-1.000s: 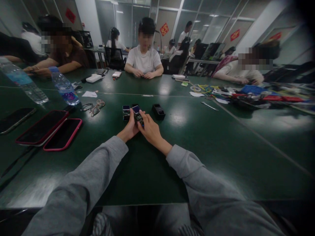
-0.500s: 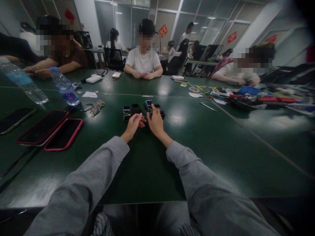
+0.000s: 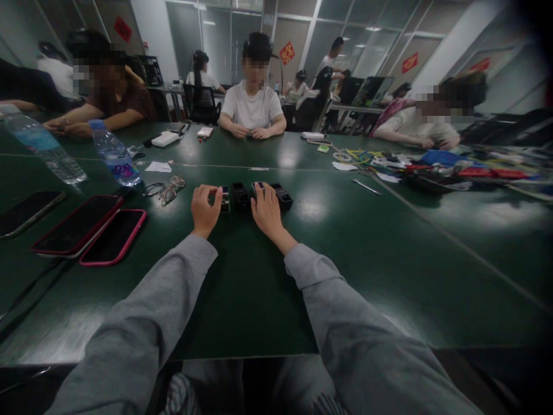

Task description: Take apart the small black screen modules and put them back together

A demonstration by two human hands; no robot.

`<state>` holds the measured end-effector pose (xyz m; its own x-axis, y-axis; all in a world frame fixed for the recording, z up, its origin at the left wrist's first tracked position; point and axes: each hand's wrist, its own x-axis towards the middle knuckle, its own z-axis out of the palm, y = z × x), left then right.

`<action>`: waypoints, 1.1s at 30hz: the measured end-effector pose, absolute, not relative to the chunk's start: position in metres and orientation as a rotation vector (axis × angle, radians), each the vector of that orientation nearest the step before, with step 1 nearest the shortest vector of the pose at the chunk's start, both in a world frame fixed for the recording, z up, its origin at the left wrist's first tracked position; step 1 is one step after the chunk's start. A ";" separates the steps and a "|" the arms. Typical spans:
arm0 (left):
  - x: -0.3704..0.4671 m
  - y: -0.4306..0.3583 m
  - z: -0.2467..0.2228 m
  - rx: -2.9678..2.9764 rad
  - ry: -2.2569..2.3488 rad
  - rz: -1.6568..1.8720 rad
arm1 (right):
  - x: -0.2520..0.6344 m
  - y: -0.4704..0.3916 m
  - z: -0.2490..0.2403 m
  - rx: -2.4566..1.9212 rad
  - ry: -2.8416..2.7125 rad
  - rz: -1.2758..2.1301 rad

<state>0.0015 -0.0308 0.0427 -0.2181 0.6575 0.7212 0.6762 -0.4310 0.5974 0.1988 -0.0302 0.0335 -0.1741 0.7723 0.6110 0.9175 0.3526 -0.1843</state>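
Observation:
Several small dark devices lie in a row on the green table (image 3: 259,271). At the row's left end is a small circuit board with a screen (image 3: 225,199); my left hand (image 3: 206,208) is beside it, thumb and fingers apart in a curve. Next to the board is a black box (image 3: 239,196). My right hand (image 3: 266,208) rests with spread fingers over a second board with a screen (image 3: 258,186), mostly covered by the fingers. Another black box (image 3: 283,197) lies just right of that hand.
Phones (image 3: 114,237), two water bottles (image 3: 113,153) and glasses (image 3: 171,190) lie on the left. A pen (image 3: 366,187) and a heap of cables and pouches (image 3: 449,167) are on the right. Across the table sits a person in white (image 3: 253,109).
My left hand has moved left, away from the black box, to the left board's outer side. My right hand has shifted slightly left and lies flatter over its board.

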 end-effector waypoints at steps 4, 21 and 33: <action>-0.003 -0.024 0.034 -2.189 -1.526 -1.429 | 0.197 -0.033 0.034 -1.210 -2.249 -0.271; -0.003 -0.022 0.024 -2.425 -1.538 -1.133 | 0.198 -0.061 0.038 -1.183 -2.296 -0.204; 0.007 -0.038 0.033 -2.507 -1.405 -0.961 | 0.226 -0.057 0.028 -1.509 -2.094 -0.133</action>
